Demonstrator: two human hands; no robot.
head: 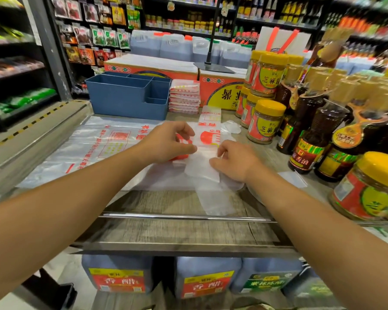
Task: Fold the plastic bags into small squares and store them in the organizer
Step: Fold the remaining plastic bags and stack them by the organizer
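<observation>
A clear plastic bag with red print point(207, 139) lies partly folded on the wooden shelf top point(177, 229). My left hand point(169, 142) pinches its left part, fingers curled over the red print. My right hand point(233, 161) pinches a folded flap of the same bag from the right. One handle of the bag hangs toward the front edge. A blue organizer point(126, 96) with several compartments stands at the back left. Beside it, to the right, sits a stack of folded bags point(184, 97).
A large flat bag point(85, 148) is spread on the left of the shelf top. Yellow-lidded jars point(266, 121) and dark sauce bottles point(311, 139) crowd the right side. Cartons point(220, 90) stand behind, jugs point(207, 278) below, and a chrome rail point(184, 217) runs along the front.
</observation>
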